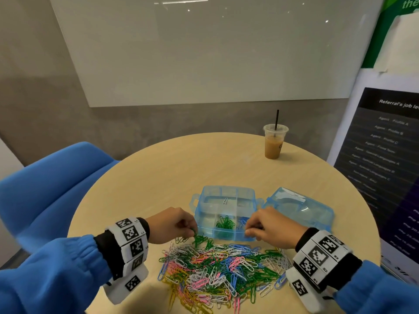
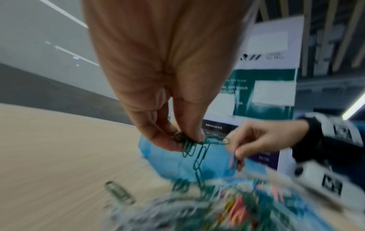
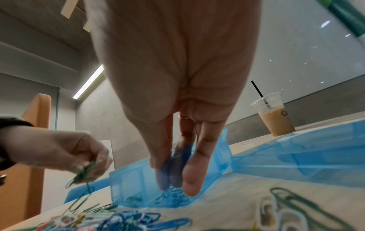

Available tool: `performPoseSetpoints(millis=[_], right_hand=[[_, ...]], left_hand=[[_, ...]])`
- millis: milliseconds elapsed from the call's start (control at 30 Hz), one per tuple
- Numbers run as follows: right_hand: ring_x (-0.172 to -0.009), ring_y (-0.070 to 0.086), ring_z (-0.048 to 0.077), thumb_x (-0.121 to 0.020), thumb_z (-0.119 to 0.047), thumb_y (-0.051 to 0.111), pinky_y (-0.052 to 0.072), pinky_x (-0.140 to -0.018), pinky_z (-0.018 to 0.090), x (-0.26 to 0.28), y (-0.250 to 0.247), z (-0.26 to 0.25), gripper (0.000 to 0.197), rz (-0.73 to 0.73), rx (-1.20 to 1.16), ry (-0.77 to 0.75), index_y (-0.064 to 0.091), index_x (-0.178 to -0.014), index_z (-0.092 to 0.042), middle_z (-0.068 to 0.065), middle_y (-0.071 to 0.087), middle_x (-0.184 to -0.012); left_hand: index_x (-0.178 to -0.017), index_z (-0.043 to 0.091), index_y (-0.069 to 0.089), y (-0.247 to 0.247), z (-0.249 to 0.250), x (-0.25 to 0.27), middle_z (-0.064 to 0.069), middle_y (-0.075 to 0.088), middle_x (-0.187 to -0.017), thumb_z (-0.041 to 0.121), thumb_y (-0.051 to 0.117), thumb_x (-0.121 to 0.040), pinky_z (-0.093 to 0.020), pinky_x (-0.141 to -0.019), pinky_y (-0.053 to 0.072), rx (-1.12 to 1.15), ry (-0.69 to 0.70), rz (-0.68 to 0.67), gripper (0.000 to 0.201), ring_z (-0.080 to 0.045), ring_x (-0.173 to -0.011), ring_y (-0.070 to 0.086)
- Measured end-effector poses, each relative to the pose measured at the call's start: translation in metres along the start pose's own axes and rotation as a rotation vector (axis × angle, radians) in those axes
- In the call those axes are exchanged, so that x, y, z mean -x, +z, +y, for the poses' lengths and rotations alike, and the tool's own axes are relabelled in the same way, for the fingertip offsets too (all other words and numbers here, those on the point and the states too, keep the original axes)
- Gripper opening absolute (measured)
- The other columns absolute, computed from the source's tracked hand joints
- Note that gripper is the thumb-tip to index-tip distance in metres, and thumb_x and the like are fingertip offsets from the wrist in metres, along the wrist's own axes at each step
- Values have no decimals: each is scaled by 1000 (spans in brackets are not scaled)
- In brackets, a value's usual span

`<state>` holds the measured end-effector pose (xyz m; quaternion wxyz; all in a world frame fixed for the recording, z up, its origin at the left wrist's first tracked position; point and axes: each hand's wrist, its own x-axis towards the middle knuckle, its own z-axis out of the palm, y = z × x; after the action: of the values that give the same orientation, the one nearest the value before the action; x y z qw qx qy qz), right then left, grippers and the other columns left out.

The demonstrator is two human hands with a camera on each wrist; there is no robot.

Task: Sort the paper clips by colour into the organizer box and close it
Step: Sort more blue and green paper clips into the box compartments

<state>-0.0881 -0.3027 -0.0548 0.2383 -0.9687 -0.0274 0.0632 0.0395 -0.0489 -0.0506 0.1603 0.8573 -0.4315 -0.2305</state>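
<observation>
We see a round, light wood table (image 1: 176, 168). On it lie a mixed heap of coloured paper clips (image 1: 217, 270) near the front edge, an open blue organizer box (image 1: 226, 214) just behind the heap, and 1 iced coffee cup (image 1: 274, 142) well apart at the far edge.

Office mtg room, whiteboard (image 1: 204, 48), job-referral poster (image 1: 385, 141)

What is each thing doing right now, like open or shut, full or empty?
Box: open, a few clips sorted inside.
Lid: off, lying beside the box.
Clip pile: mixed colours, mostly unsorted.
Left hand: pinching green clips.
Right hand: holding blue clips over the box.
Cup: upright, partly full, straw in.
</observation>
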Motion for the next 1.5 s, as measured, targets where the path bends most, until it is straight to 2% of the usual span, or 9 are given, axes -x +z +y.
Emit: performPoseSetpoints(millis=[300, 500, 667, 800, 933, 1067, 1200, 1333, 1500], right_hand=[[-80, 68, 17, -95, -24, 61, 54, -75, 28, 0, 1, 1, 20, -4, -18, 7, 75, -101, -12, 1, 72, -88], [-82, 68, 19, -95, -23, 61, 54, -76, 28, 1, 1, 0, 20, -4, -22, 3, 75, -103, -11, 5, 74, -95], [-82, 68, 17, -95, -23, 60, 53, -75, 26, 3, 0, 1, 21, -3, -23, 2, 74, -103, -10, 4, 72, -95], [-79, 66, 17, -95, -24, 61, 50, -70, 23, 4, -1, 1, 20, -10, -23, 12, 75, -102, -11, 0, 68, -87], [-82, 67, 19, -95, -24, 61, 51, -73, 28, 2, 0, 2, 20, -13, -25, 28, 75, -100, -10, -1, 67, -81], [-81, 67, 23, -95, -23, 60, 52, -73, 32, -2, 0, 1, 20, -5, -4, 35, 76, -97, -9, -8, 61, -68], [-79, 68, 21, -95, -21, 61, 53, -75, 31, -6, -2, 1, 20, 13, -17, 40, 76, -97, -8, 7, 73, -86], [-80, 69, 19, -95, -20, 60, 54, -74, 28, -6, -3, 4, 20, 24, -24, 55, 76, -97, -8, 8, 74, -90], [-75, 67, 15, -95, -20, 61, 51, -71, 25, -6, -6, 7, 20, 30, -25, 62, 75, -98, -8, 8, 74, -88]], left_hand=[[-98, 15, 64, -19, 27, -18, -5, 61, -85, 14, 56, -98, -15, -70, 49, 279, 75, 75, 8, -10, -72, 57], [-104, 6, 69, -15, 48, -47, -12, 68, -89, 16, 61, -95, -20, -72, 56, 235, -34, 198, 15, -9, -68, 62], [-118, 8, 68, -15, 52, -57, -5, 71, -111, 21, 68, -90, -29, -92, 51, 200, -69, 297, 31, -14, -93, 64], [-118, 11, 66, -28, 42, -45, -3, 71, -109, 20, 65, -92, -31, -84, 55, 247, -84, 363, 28, -17, -95, 68], [-109, 8, 63, -32, 18, -28, -10, 69, -97, 24, 55, -98, -25, -57, 49, 57, -340, 153, 22, -20, -74, 61], [-75, 9, 57, -15, 9, -18, -3, 48, -62, 41, 57, -95, -21, -48, 39, -125, -434, -127, 37, -15, -51, 41], [-65, 14, 59, 11, 22, -22, 2, 48, -54, 59, 64, -84, -23, -50, 32, -119, -333, -102, 49, -12, -46, 38], [-58, 18, 48, 24, 38, -28, 2, 50, -56, 55, 68, -82, -23, -51, 33, -112, -302, -12, 48, -13, -49, 43], [-77, 3, 67, 29, 46, -34, -6, 61, -68, 48, 68, -86, -26, -54, 38, -168, -311, -2, 46, -19, -58, 51]])
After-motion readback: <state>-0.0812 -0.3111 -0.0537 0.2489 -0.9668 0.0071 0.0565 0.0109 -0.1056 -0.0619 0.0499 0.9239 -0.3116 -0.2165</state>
